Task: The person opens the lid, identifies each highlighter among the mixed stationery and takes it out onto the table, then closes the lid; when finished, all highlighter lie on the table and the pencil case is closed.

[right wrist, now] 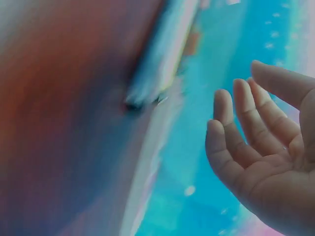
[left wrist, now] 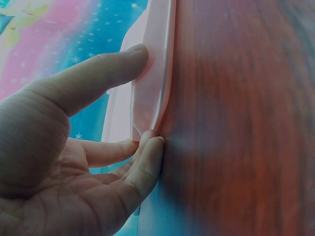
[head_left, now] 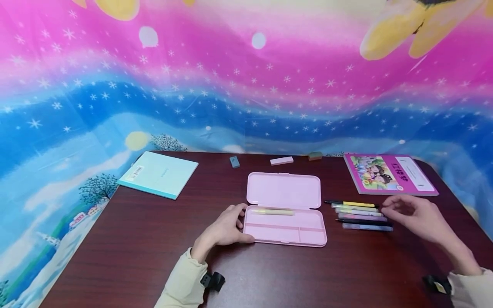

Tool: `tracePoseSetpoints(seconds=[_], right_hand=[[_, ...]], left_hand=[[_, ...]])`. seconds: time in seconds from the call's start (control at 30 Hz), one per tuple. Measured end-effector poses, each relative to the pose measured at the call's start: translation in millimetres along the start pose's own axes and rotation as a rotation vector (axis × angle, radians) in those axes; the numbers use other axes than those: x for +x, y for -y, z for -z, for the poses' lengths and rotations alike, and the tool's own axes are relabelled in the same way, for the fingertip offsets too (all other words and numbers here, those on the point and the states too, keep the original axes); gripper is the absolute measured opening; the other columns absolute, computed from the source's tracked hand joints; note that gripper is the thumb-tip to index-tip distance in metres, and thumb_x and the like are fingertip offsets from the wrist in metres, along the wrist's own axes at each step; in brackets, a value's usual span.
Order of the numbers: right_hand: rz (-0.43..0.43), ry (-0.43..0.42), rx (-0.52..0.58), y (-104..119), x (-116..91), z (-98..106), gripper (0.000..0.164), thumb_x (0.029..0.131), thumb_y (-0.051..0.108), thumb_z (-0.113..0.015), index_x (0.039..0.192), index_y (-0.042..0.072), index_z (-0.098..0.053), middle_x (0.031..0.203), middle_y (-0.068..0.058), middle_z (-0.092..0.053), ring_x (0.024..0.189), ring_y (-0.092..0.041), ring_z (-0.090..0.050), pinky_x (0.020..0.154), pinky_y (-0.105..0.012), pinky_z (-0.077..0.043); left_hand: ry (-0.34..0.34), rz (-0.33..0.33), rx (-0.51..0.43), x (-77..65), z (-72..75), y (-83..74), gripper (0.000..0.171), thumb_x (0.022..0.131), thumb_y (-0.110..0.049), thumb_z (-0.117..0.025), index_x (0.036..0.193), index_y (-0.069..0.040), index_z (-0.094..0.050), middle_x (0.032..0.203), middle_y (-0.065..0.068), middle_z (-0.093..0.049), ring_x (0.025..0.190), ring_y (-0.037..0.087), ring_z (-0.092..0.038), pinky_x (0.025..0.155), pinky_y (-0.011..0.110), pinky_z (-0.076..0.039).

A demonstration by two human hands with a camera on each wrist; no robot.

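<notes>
A pink pencil case (head_left: 285,234) lies with its lid (head_left: 283,189) tipped back on the table. In its long rear compartment is one pale yellow pen (head_left: 274,211). My left hand (head_left: 225,226) grips the case by its left end, thumb at the front corner and fingers at the side; the left wrist view shows the thumb (left wrist: 125,61) against the pink wall. My right hand (head_left: 417,216), fingers loosely bent and holding nothing, hovers by the right ends of several pens (head_left: 363,217) lying side by side. In the right wrist view those pens are blurred.
A mint green notebook (head_left: 159,175) lies at the back left, a pink picture-covered book (head_left: 390,174) at the back right. Along the rear edge sit a blue-grey eraser (head_left: 234,161), a pink-white eraser (head_left: 281,161) and a brownish block (head_left: 315,156). A patterned cloth hangs behind the table.
</notes>
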State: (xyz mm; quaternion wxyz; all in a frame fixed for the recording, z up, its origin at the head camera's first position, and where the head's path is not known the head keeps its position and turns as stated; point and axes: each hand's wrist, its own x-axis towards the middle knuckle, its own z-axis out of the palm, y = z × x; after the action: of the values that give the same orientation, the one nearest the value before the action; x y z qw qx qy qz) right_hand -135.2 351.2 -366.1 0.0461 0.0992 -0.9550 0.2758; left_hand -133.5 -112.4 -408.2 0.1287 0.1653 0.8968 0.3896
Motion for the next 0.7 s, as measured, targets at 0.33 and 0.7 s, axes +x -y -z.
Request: tracePoseSetpoints(seconds=[0.33, 0.7], right_hand=[[0.113, -0.021, 0.262, 51, 21, -30, 0.019, 0.087, 0.012, -0.071, 0.103, 0.003, -0.066, 0.089, -0.006, -0.069, 0.078, -0.004, -0.065, 0.07, -0.013, -0.049], [0.132, 0.102, 0.318, 92, 44, -83, 0.017, 0.084, 0.016, -0.075, 0.097, 0.007, -0.067, 0.083, 0.0, -0.069, 0.073, -0.01, -0.064, 0.063, -0.026, -0.051]], left_hand=[[0.003, 0.006, -0.008, 0.2, -0.4, 0.2, 0.076, 0.068, -0.022, -0.087, 0.128, -0.001, -0.047, 0.11, 0.009, -0.049, 0.083, 0.014, -0.053, 0.075, 0.029, -0.044], [-0.002, -0.005, -0.007, 0.4, 0.9, 0.3, 0.077, 0.068, -0.022, -0.087, 0.129, 0.0, -0.046, 0.11, 0.01, -0.049, 0.082, 0.014, -0.053, 0.074, 0.029, -0.044]])
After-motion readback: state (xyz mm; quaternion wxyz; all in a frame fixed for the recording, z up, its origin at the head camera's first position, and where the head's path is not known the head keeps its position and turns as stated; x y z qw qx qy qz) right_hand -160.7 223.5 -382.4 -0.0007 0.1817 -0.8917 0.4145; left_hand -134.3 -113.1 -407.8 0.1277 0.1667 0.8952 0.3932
